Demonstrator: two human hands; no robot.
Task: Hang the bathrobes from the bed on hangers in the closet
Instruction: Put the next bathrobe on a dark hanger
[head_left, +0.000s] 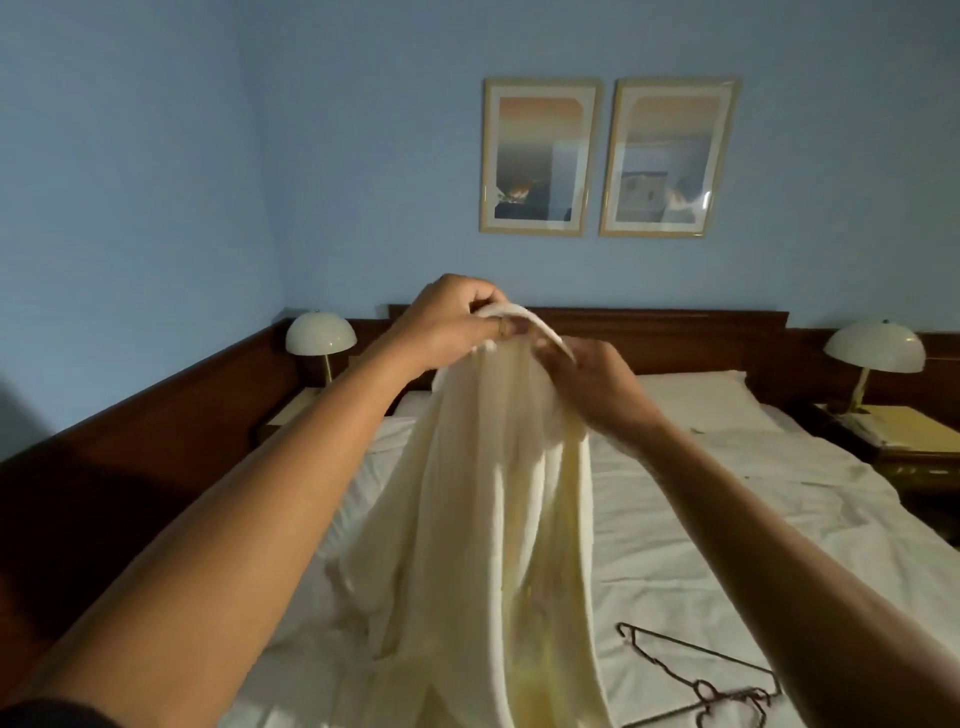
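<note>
Both hands, left hand (457, 325) and right hand (597, 382), pinch a cream terry bathrobe's (488, 493) collar, lifted over the white-sheeted bed (701, 519); thin wire hangers (706, 680) lie near right.

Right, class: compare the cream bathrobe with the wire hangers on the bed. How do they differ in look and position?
1. The bathrobe is broad, soft cream cloth; the wire hangers are thin and dark.
2. The bathrobe is held up by its top edge in the left hand and right hand, draping down; the wire hangers lie flat on the bed, untouched.
Shared: both are at the bed, and the robe is not on a hanger.
</note>
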